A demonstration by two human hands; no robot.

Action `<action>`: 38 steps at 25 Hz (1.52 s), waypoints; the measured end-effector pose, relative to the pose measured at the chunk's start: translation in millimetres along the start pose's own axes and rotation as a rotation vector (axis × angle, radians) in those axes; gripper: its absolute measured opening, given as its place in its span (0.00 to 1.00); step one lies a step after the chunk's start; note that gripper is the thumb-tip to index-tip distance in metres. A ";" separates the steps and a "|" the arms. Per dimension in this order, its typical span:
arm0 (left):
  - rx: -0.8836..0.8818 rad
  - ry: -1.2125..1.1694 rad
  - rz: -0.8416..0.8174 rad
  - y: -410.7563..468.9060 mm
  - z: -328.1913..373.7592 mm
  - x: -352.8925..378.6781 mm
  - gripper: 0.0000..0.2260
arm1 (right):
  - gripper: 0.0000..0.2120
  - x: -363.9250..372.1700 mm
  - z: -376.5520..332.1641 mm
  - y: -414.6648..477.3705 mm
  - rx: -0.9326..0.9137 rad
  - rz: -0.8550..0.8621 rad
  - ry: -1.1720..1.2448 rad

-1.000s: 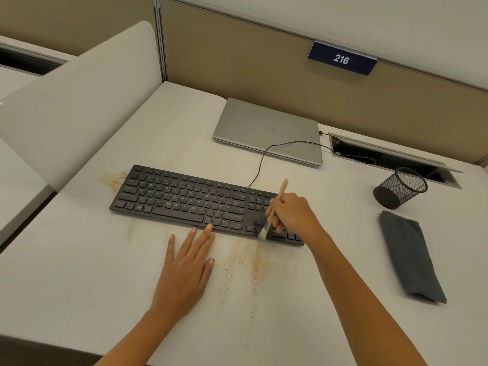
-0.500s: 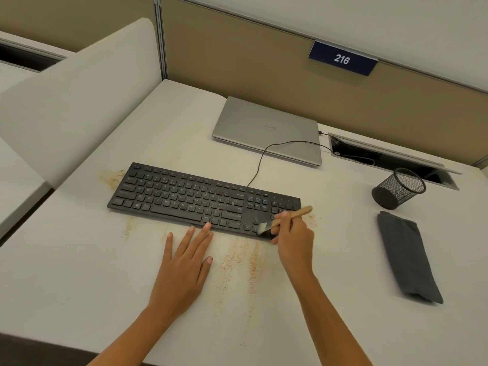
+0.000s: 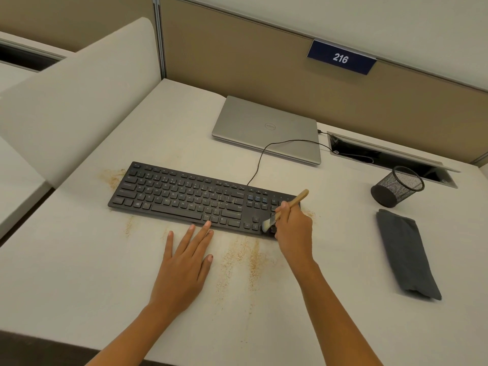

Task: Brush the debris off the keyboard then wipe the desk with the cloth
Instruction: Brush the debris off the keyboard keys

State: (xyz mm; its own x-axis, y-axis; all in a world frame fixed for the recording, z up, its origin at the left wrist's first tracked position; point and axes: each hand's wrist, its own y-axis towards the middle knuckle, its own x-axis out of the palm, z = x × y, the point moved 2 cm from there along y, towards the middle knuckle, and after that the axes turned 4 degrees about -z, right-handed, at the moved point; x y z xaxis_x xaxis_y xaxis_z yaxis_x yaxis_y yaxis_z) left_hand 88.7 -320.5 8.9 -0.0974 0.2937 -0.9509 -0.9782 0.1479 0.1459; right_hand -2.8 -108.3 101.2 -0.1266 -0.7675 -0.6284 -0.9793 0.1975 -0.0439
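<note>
Now my right hand [image 3: 293, 231] pinches a small wooden brush [image 3: 291, 205] near its bristle end. The handle angles up to the right and the bristles touch the lower right corner of the black keyboard [image 3: 184, 196]. My left hand [image 3: 184, 265] lies flat and open on the desk [image 3: 79, 273], fingertips at the keyboard's front edge. Tan debris [image 3: 245, 257] streaks the desk just in front, with more at both ends of the keyboard. Short, light strokes toward me along the key rows should work best, with the flat hand steadying the keyboard. The folded grey cloth [image 3: 406, 254] lies well apart on my right, untouched.
</note>
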 end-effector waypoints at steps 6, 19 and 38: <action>0.000 -0.009 0.003 0.1 0.6 0.1 0.25 | 0.16 13.7 -15.2 13.9 0.102 -0.128 -0.042; 0.001 -0.019 0.002 -0.6 0.1 0.8 0.26 | 0.15 8.4 -0.2 -8.8 -0.057 -0.071 -0.164; -0.005 0.006 0.003 0.2 1.7 -1.3 0.26 | 0.11 11.9 -3.3 -14.1 -0.016 0.150 0.153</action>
State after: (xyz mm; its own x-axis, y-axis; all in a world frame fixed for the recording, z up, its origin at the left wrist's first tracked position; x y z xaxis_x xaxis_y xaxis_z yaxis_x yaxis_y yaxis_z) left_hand 88.9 -319.2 10.6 -0.1018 0.2889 -0.9519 -0.9788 0.1419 0.1478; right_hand 8.9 -122.2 96.9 -0.2922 -0.8143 -0.5016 -0.9501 0.3073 0.0546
